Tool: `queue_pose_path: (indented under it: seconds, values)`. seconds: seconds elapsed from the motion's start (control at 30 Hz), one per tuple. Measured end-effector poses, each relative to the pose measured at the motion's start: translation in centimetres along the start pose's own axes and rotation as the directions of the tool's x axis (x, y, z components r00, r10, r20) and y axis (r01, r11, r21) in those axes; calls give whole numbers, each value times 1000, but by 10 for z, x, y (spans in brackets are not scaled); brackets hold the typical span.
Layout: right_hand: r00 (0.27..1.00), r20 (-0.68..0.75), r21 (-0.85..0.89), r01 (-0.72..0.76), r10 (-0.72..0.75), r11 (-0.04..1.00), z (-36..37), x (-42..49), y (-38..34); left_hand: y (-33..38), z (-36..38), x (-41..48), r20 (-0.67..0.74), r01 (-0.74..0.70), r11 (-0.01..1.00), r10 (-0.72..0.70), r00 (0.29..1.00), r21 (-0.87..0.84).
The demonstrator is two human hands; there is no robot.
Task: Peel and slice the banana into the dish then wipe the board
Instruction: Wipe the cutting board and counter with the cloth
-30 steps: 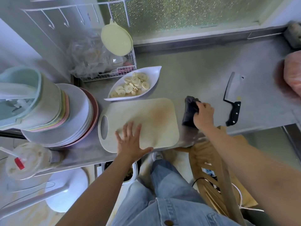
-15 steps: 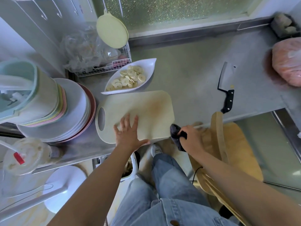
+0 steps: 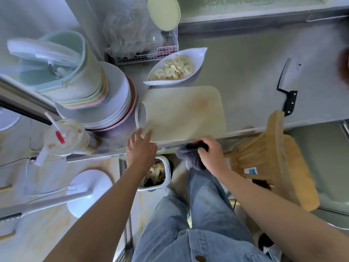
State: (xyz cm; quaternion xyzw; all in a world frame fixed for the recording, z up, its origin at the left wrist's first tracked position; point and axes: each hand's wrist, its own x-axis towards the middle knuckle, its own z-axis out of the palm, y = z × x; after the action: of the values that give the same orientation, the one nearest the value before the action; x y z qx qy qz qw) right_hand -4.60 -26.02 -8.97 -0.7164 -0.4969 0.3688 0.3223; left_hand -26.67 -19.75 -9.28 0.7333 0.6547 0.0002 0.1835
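Banana slices lie in the white dish just beyond the cutting board; the left hand, grip spread, touches its near left corner, while the right hand, grip pinching a dark cloth at the near edge, seems due to wipe across next.

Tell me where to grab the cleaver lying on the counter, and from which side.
Grip the cleaver by its black handle, coming from the near edge of the counter. It lies flat, handle toward that edge and blade pointing away, so a hand from there likely meets the handle first. Mind the wooden chair beside it.
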Motion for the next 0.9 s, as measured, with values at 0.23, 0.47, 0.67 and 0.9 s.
queue_pose_path:
  seconds: [0.23,0.47,0.67,0.9]
  values:
    - [999,52,-125,17,-10,992,-17,46,-12,-3,-4,4,-25,-98,993,96,995,-59]
    - [989,55,-506,-91,137,858,-41,75,-4,18,-2,25,-39,-94,993,91,995,-74]
    - [994,-54,-603,-105,90,791,-55,93,-8,30,-8,50,-45,-19,1000,19,999,-17]
    - [914,-123,-98,-400,388,911,-87,176,-43,72,-39,127,198,396,469,-416,887,-789]
